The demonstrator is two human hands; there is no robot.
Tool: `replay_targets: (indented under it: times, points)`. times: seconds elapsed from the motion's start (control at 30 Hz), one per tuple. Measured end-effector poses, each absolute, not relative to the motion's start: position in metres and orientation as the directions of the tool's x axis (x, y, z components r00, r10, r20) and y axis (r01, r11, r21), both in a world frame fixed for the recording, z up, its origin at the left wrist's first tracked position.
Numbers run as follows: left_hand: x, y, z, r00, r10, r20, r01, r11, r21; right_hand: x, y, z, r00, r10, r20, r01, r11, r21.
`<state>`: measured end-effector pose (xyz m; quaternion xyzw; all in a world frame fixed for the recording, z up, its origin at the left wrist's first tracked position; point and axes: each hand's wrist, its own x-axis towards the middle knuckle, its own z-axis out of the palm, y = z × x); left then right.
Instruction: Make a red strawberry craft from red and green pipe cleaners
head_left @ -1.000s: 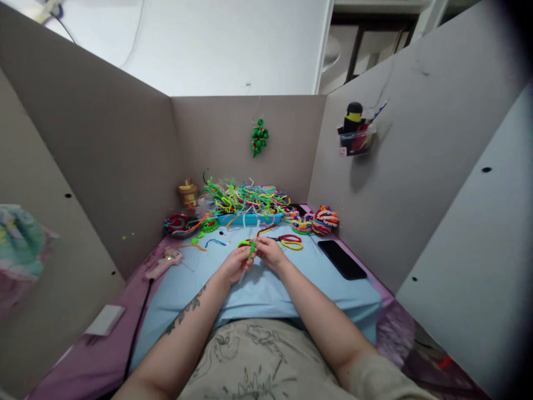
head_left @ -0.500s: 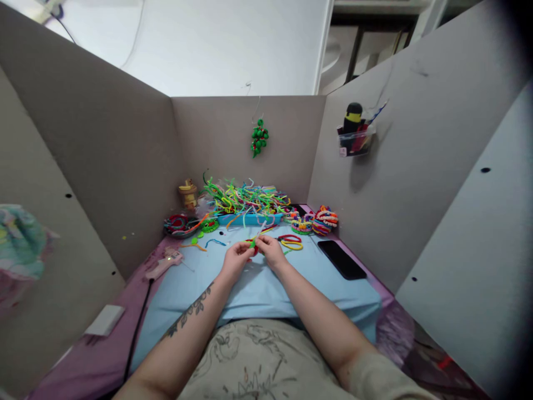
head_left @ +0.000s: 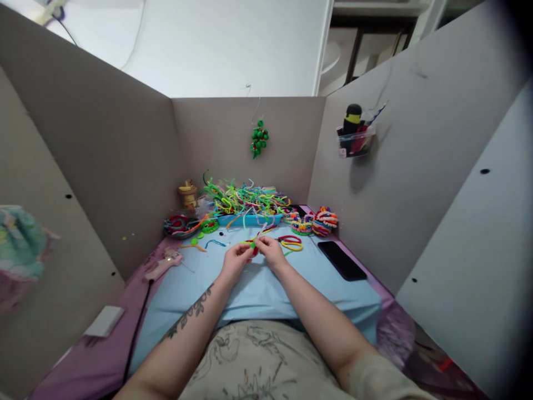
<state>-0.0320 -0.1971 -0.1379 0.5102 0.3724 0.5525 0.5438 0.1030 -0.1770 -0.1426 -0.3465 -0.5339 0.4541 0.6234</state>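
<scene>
My left hand (head_left: 237, 258) and my right hand (head_left: 270, 251) meet over the blue cloth, fingertips almost touching. Both pinch a small green and red pipe-cleaner piece (head_left: 252, 245); its red part shows just below the fingertips. A pale pipe cleaner (head_left: 262, 228) sticks up and away from my right fingertips. Exactly how the strands join is hidden by my fingers. Just right of my right hand lie red and yellow loops, apparently scissor handles (head_left: 291, 243). A short blue pipe cleaner (head_left: 215, 243) and an orange one (head_left: 195, 246) lie to the left.
A blue tray (head_left: 250, 220) heaped with pipe cleaners stands at the back. Left are a pink glue gun (head_left: 164, 265) with a black cord and a white box (head_left: 105, 321). A phone (head_left: 342, 260) lies right, near colourful woven pieces (head_left: 323, 221). Grey panels (head_left: 250, 166) enclose the table.
The pale pipe cleaner's free end has tilted slightly, and the green bit between my fingertips has shifted a little. Both hands stay in nearly the same place.
</scene>
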Motion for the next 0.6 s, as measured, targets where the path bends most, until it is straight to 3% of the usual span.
replay_targets:
  times: [0.17, 0.33, 0.6]
  points:
    - [-0.0338, -0.1939, -0.1403, 0.079, 0.973, 0.218, -0.24, -0.194, 0.951, 0.1036, -0.1753, -0.1457, -0.034, 0.929, 0.369, -0.193, 0.356, -0.914]
    - [-0.0346, -0.1925, -0.1401, 0.019, 0.974, 0.226, -0.245, -0.214, 0.946, 0.1037, -0.1709, -0.1497, 0.027, 0.926, 0.378, -0.138, 0.378, -0.916]
    - [-0.033, -0.1907, -0.1427, 0.086, 0.983, 0.161, -0.34, -0.123, 0.932, 0.1078, -0.1691, -0.1498, 0.082, 0.926, 0.369, -0.203, 0.378, -0.903]
